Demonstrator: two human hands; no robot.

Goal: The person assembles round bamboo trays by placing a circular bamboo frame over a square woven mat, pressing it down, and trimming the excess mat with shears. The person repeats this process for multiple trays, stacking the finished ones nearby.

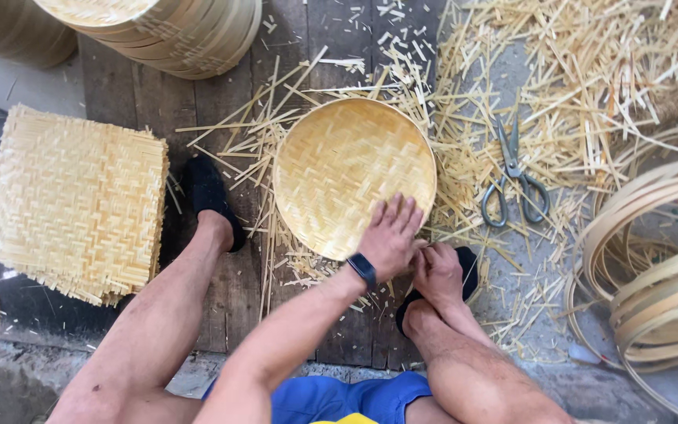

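Bamboo offcuts [590, 71] litter dark floor planks [221, 102].

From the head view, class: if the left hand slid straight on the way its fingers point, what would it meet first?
The left hand already rests on the round woven bamboo tray; going on, it would probably cross the tray's weave toward its far rim.

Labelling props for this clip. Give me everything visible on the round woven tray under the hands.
The round woven tray is a shallow, pale yellow dish of flat bamboo-like strips plaited in a herringbone pattern, closed by a smooth bent rim. It lies open side up on dark wooden planks, ringed by loose strip offcuts, between the person's two feet. The left hand presses flat on its near edge; the right hand is at the rim just beside it, grip unclear. It looks whole and clean.
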